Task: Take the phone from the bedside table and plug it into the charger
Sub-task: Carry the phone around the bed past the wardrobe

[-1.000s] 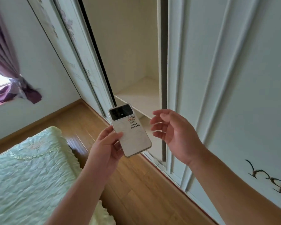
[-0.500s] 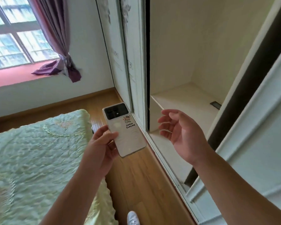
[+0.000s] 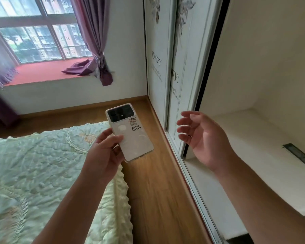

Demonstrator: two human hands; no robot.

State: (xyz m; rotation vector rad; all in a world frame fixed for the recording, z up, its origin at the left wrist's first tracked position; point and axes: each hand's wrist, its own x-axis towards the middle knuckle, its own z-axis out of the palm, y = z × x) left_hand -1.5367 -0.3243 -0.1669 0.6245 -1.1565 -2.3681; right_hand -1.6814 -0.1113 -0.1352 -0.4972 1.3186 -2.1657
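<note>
Glossy white phone (image 3: 130, 133), flat slab, gripped in your left hand (image 3: 102, 155); right hand (image 3: 204, 140) empty, fingers spread, beside quilted bedspread (image 3: 33, 164).

white phone (image 3: 130, 134) with black camera panel and cartoon sticker; pale green quilted bedspread (image 3: 42, 164); purple curtain (image 3: 93, 37); red window sill (image 3: 42, 73); brown wood floor (image 3: 158, 191); white floral-printed wardrobe door (image 3: 157, 59).

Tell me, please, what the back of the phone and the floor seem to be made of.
Phone: a white back, probably glossy plastic or glass, since soft light patches reflect on it; the camera block is black and shiny. Floor: wood or wood-look laminate, judging by brown planks with grain and a slight sheen.
</note>
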